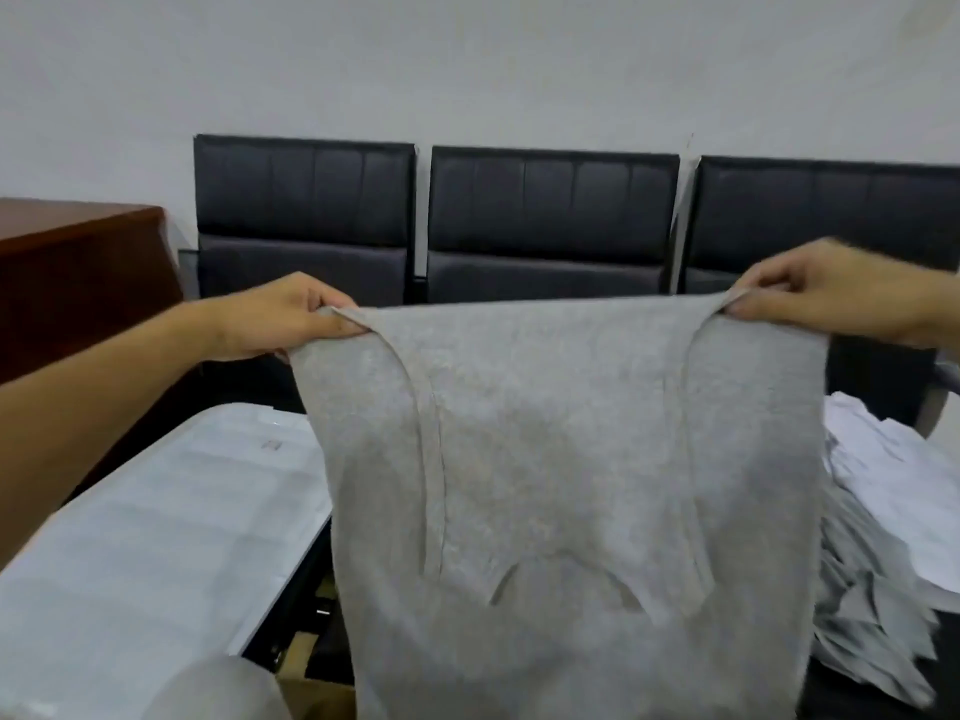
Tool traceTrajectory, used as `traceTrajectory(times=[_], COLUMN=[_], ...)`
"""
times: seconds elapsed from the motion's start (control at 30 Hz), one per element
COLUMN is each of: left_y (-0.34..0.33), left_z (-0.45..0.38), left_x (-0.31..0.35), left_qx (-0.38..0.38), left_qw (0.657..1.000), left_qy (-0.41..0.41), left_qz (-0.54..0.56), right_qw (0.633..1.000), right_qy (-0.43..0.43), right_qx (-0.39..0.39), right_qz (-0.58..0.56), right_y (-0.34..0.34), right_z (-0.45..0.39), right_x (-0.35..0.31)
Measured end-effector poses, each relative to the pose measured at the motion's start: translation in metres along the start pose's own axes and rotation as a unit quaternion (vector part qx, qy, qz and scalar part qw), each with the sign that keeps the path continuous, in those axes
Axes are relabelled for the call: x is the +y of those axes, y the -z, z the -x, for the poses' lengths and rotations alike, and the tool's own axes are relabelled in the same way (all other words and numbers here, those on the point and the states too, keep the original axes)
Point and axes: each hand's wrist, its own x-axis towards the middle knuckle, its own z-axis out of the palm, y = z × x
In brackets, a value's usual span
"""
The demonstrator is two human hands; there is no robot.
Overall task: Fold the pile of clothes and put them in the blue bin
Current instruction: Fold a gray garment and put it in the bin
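left hand: i see it pinching one top corner of the grey garment.
right hand: pinching the other corner.
garment: hangs spread in the air, pile of clothes at its right.
risk: i judge a loose pinch drops a corner.
hidden: blue bin not visible; garment's lower edge cut off.

The grey tank top hangs spread flat in the air (top corners pinched).

Your left hand and right hand pinch the top corners of a grey shirt, hanging spread before three black chairs, a clothes pile at right.
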Motion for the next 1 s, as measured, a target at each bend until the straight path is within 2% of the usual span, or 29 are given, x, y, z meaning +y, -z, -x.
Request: traceTrajectory(times=[0.1,0.17,0.27,0.33,0.43,0.63,0.73,0.87,0.93,1.0], left_y=[-0.044,-0.077,-0.119,-0.136,-0.149,-0.147,-0.139,-0.146,-0.156,-0.172], left_z=[-0.044,-0.071,-0.11,-0.132,-0.162,-0.206,-0.206,-0.162,-0.128,-0.088], left_x=[-0.052,-0.087,-0.139,-0.165,-0.194,-0.19,-0.179,-0.161,-0.165,-0.174], left_qx=[-0.031,-0.033,-0.03,-0.033,0.005,0.099,0.11,0.076,0.049,-0.027], left_qw=[0.996,0.993,0.989,0.986,0.987,0.989,0.992,0.995,0.996,0.996], left_qy=[0.067,0.102,0.13,0.124,0.099,0.073,0.038,-0.054,-0.067,-0.058], left_qz=[-0.04,-0.045,-0.071,-0.108,-0.126,-0.078,-0.043,-0.027,-0.045,-0.058], right_qw=[0.992,0.986,0.984,0.983,0.978,0.977,0.98,0.992,0.998,0.992], right_qy=[-0.033,-0.055,-0.097,-0.116,-0.118,-0.126,-0.122,-0.053,-0.026,-0.029], right_qx=[-0.104,-0.115,-0.082,-0.059,-0.014,0.086,0.125,0.094,0.032,-0.059], right_qz=[0.057,0.107,0.123,0.13,0.169,0.147,0.096,0.064,0.051,0.104], right_y=[-0.062,-0.11,-0.177,-0.206,-0.229,-0.231,-0.221,-0.219,-0.226,-0.237], right_z=[-0.031,-0.053,-0.073,-0.081,-0.096,-0.136,-0.137,-0.099,-0.067,-0.032], right_x=[0.048,0.086,0.14,0.162,0.186,0.205,0.198,0.182,0.175,0.177])
